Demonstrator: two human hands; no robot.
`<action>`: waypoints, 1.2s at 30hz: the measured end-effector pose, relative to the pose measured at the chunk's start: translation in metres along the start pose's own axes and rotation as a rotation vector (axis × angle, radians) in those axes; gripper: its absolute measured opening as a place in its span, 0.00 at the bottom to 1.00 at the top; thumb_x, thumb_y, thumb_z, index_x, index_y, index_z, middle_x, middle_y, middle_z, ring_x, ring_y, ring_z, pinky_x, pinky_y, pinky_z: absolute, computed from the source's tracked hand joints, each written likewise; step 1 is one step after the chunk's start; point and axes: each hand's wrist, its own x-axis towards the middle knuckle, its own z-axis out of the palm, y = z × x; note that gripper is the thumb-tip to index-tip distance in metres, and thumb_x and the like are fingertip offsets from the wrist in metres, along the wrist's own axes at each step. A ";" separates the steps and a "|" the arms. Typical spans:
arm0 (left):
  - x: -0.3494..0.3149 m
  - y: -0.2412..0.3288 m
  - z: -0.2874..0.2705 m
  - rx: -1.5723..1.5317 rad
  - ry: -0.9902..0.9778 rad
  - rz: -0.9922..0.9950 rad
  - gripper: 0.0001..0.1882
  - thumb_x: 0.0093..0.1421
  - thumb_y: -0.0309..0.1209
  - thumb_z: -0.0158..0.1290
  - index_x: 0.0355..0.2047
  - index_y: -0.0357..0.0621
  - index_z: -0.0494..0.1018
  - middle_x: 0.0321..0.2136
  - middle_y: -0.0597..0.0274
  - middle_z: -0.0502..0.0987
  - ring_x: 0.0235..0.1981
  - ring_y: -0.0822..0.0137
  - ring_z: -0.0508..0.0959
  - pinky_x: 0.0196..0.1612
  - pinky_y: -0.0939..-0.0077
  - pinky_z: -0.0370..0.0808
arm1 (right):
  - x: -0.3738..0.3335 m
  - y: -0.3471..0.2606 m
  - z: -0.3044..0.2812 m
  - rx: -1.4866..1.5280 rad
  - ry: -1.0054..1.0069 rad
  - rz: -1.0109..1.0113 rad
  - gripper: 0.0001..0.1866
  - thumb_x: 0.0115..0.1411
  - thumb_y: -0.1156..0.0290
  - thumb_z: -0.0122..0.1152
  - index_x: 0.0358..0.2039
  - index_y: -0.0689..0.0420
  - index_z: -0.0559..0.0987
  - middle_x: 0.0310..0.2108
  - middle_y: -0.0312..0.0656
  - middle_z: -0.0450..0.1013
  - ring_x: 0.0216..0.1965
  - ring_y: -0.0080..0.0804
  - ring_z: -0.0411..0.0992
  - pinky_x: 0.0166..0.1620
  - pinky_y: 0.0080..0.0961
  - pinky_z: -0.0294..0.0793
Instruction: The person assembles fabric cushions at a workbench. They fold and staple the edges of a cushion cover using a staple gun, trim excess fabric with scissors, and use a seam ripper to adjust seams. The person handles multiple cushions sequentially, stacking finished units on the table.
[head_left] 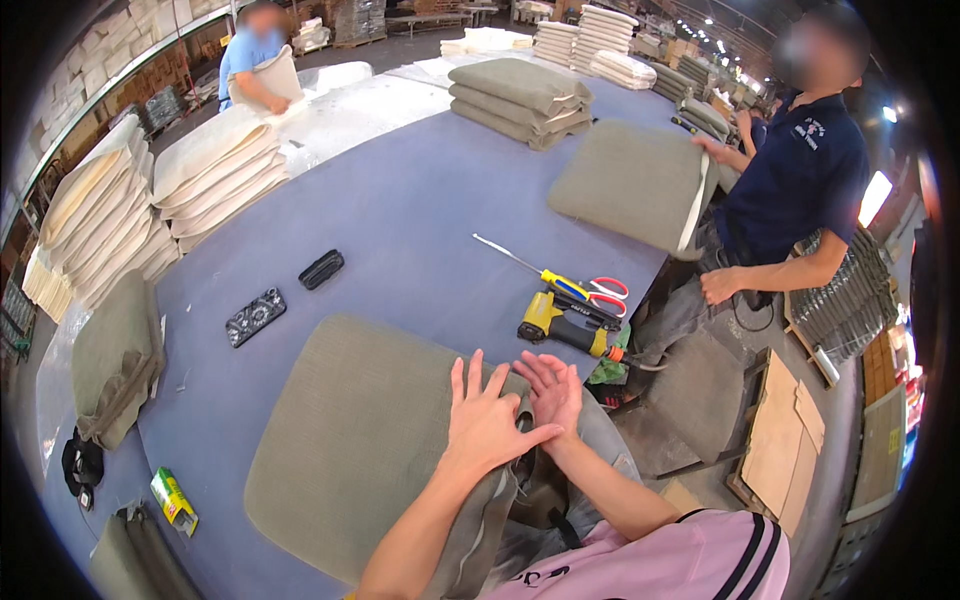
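Note:
A grey-green fabric cushion (pixel 350 440) lies on the blue table in front of me, with its open edge and a pale strip along the side nearest my body. Over that edge my left hand (pixel 487 415) is spread, fingers apart and pointing away from me. My right hand (pixel 553 398) is just beside it, palm turned toward the left, fingers extended and slightly bent. The left thumb reaches across to the right palm. I see nothing held in either hand. Beyond the right hand lies a yellow and black air stapler (pixel 562 325) with a hose attached.
Near the stapler are a screwdriver (pixel 520 264) and red-handled scissors (pixel 608 296). A patterned phone (pixel 255 317) and a black case (pixel 321 269) lie further left. A yellow-green box (pixel 174 501) is at the lower left. A co-worker (pixel 800 170) handles another cushion (pixel 630 183) on the right.

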 end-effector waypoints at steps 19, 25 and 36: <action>0.008 -0.031 0.014 0.031 0.078 0.066 0.17 0.63 0.39 0.62 0.25 0.38 0.83 0.58 0.51 0.83 0.66 0.37 0.75 0.75 0.39 0.57 | 0.018 0.026 0.022 -0.113 0.043 -0.064 0.29 0.79 0.43 0.39 0.53 0.58 0.76 0.59 0.57 0.77 0.61 0.52 0.73 0.70 0.48 0.64; 0.003 -0.038 0.012 0.044 0.029 0.068 0.17 0.65 0.40 0.61 0.27 0.38 0.85 0.58 0.51 0.83 0.66 0.42 0.76 0.75 0.39 0.59 | 0.001 -0.006 0.013 -0.220 0.015 -0.168 0.27 0.80 0.46 0.41 0.53 0.58 0.76 0.56 0.51 0.79 0.59 0.44 0.76 0.66 0.43 0.70; 0.012 -0.061 0.005 0.037 -0.014 0.064 0.16 0.66 0.40 0.59 0.33 0.40 0.87 0.55 0.54 0.85 0.63 0.51 0.80 0.74 0.49 0.64 | 0.030 0.013 0.023 -0.430 -0.052 -0.261 0.26 0.81 0.47 0.42 0.56 0.57 0.76 0.56 0.47 0.79 0.59 0.39 0.76 0.63 0.41 0.72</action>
